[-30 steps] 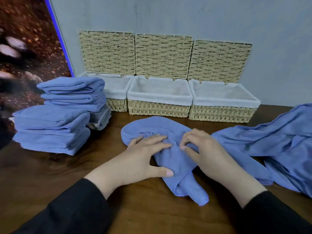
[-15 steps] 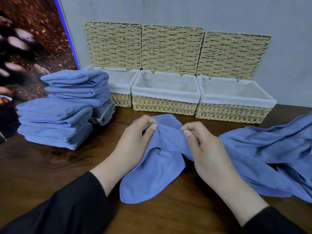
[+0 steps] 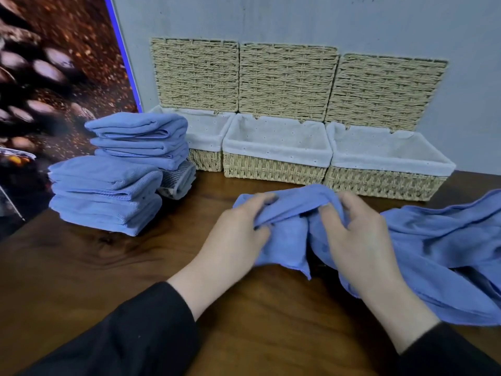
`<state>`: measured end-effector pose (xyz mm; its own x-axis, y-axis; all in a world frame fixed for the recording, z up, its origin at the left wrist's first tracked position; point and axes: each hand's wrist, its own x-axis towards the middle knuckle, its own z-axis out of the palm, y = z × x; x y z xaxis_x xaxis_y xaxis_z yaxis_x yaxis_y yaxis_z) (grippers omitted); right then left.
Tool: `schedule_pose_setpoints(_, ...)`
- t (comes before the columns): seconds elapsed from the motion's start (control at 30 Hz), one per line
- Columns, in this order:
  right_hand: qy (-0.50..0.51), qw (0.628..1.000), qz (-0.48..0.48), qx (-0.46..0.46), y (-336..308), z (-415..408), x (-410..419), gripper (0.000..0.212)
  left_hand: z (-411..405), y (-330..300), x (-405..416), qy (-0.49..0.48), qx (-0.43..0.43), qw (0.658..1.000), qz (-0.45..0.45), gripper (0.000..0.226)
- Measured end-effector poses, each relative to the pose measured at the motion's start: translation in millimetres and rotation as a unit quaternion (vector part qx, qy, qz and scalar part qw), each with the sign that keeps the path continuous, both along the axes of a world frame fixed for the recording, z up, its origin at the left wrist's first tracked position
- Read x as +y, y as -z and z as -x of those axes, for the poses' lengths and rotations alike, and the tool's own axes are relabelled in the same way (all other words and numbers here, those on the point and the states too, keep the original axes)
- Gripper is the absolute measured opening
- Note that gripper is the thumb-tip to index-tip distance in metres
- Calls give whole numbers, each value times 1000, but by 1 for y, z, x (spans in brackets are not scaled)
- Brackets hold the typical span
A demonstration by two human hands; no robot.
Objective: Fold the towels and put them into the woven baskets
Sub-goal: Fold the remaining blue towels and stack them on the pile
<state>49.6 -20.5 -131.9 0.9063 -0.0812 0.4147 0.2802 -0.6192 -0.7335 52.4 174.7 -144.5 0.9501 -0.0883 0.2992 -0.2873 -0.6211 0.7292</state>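
A blue towel (image 3: pixel 287 237) is bunched up on the wooden table in front of me. My left hand (image 3: pixel 238 237) grips its left part, fingers curled over the upper edge. My right hand (image 3: pixel 357 240) grips the towel's right part, fingers curled into the cloth. Three woven baskets stand in a row by the wall: left (image 3: pixel 206 161), middle (image 3: pixel 273 169), right (image 3: pixel 385 183). Each has a white lining and an upright lid; no towels show inside them.
Loose blue towels (image 3: pixel 447 248) lie heaped at the right of the table. Two stacks of folded blue towels (image 3: pixel 108 194) stand at the left, the rear stack (image 3: pixel 141 142) on a grey striped cloth (image 3: pixel 179 180). The brown table (image 3: pixel 113 267) stretches toward me.
Both hands have moved from pressing on the towel to gripping its upper edge, and the cloth is gathered up between them. The camera has come closer to the baskets.
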Motion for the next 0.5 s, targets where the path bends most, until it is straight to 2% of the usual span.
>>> schedule_pose_setpoints(0.1,22,999,-43,20,-8,3,-10,38,-11,-4,26,-74,-58,992,81,36)
schedule_pose_setpoints(0.17,24,997,30,61,-6,0,-19,35,-15,-9,38,-87,-28,974,207,24)
schedule_pose_setpoints(0.23,22,989,123,78,-6,-1,-21,8,-13,-15,38,-65,14,939,336,15)
schedule_pose_setpoints(0.27,18,984,168,64,-7,2,-18,21,-12,-17,37,-47,26,924,378,11)
schedule_pose_setpoints(0.33,-47,975,218,15,-10,7,-7,65,-9,-20,30,-19,30,915,401,12)
schedule_pose_setpoints(0.4,-114,972,205,5,-15,16,16,85,-1,-22,19,14,27,927,374,20)
schedule_pose_setpoints(0.43,-131,973,187,12,-14,19,26,83,3,-23,13,35,41,930,363,23)
schedule_pose_setpoints(0.47,-141,976,166,14,-11,20,34,73,7,-24,8,60,54,927,367,26)
schedule_pose_setpoints(0.5,-144,979,146,3,-9,20,40,52,9,-25,5,76,60,919,383,30)
